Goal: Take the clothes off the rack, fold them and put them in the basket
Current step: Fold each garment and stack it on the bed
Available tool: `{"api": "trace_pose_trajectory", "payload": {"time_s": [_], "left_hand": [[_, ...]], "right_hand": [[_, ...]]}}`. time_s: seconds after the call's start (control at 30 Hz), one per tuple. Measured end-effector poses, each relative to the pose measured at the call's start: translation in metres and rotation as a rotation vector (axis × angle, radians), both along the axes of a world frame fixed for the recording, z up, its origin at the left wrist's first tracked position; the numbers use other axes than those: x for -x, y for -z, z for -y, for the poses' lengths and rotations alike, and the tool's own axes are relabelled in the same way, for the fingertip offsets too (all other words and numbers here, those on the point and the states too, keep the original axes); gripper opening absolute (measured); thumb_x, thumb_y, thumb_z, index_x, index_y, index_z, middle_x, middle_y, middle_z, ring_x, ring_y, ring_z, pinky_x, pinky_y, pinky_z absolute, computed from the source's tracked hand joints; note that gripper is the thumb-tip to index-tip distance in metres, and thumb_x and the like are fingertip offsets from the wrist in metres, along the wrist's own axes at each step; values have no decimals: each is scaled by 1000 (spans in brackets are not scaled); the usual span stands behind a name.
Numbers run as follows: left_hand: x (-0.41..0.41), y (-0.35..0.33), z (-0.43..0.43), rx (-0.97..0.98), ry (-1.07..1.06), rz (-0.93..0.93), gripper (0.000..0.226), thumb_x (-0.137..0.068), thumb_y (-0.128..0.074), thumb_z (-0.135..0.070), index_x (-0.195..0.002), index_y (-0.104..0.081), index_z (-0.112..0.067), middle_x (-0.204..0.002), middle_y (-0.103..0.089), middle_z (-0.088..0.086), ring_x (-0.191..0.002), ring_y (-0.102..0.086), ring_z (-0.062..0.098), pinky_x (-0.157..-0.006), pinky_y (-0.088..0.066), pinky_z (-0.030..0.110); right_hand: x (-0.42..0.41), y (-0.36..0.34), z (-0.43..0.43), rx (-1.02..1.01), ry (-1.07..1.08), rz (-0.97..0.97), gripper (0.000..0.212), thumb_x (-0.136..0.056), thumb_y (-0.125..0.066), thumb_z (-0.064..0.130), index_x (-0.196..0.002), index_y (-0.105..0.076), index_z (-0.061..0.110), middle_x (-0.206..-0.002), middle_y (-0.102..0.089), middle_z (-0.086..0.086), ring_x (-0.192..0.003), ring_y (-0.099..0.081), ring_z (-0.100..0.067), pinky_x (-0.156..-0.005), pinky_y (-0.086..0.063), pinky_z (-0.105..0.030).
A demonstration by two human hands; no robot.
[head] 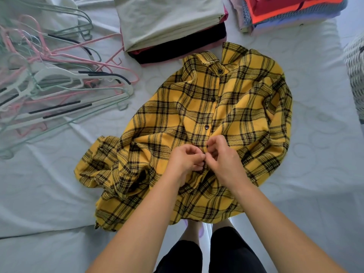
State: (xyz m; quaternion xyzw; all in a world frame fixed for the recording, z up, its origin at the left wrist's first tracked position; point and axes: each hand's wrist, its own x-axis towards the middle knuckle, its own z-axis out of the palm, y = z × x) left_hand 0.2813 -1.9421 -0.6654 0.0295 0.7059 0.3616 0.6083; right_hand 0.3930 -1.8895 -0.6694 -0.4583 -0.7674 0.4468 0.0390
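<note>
A yellow and black plaid shirt lies front up on the white bed, collar at the far end, its hem hanging over the near edge. Three dark buttons show along its placket. My left hand and my right hand meet at the placket below the lowest visible button, each pinching the shirt's front edge with curled fingers. The spot between my fingertips is hidden. The left sleeve lies bunched at the near left.
A heap of pink, green and white hangers covers the bed's left side. A stack of folded clothes sits behind the collar, a second colourful stack at the far right. A striped woven thing shows at the right edge.
</note>
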Motion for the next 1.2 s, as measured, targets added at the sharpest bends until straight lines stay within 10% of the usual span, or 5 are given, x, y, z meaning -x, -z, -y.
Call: {"api": "trace_pose_trajectory", "payload": {"time_s": [0.47, 0.7, 0.83, 1.03, 1.2], "left_hand": [[10, 0, -9, -96, 195, -93, 8, -87, -60, -5, -80, -61, -10, -75, -62, 2, -63, -60, 8, -66, -54, 20], [13, 8, 1, -480, 615, -754, 7, -88, -58, -6, -93, -61, -10, -86, -54, -8, -79, -54, 12, -72, -49, 26], [-13, 10, 21, -146, 464, -685, 37, -83, -65, -35, -109, -50, -15, -98, -46, -8, -86, -48, 8, -77, -44, 19], [-27, 26, 65, -143, 947, -1135, 55, -47, -89, -38, -90, -62, -17, -82, -60, -3, -74, -58, 19, -63, -49, 32], [-18, 27, 73, -163, 959, -1072, 36, -60, -84, -32, -87, -65, -16, -86, -63, -3, -80, -61, 19, -71, -47, 33]], "right_hand": [[-3, -4, -7, -125, -11, 118, 7, -84, -63, 17, -86, -66, 12, -78, -62, 4, -70, -53, -11, -65, -48, -26], [0, -2, -30, 895, 508, -101, 11, -87, -58, 8, -78, -62, 12, -68, -58, 0, -61, -53, -9, -55, -40, -19], [-15, 6, -27, 433, 420, -122, 8, -91, -55, 13, -93, -60, 18, -86, -65, 2, -75, -60, -8, -67, -48, -20], [-73, 22, 21, -189, -291, 169, 18, -75, -75, 16, -91, -67, 14, -86, -59, 3, -76, -60, -15, -59, -53, -27], [-88, 42, 27, -182, -105, 311, 36, -75, -76, 19, -105, -61, 6, -96, -60, -7, -89, -58, -25, -71, -50, -33]]}}
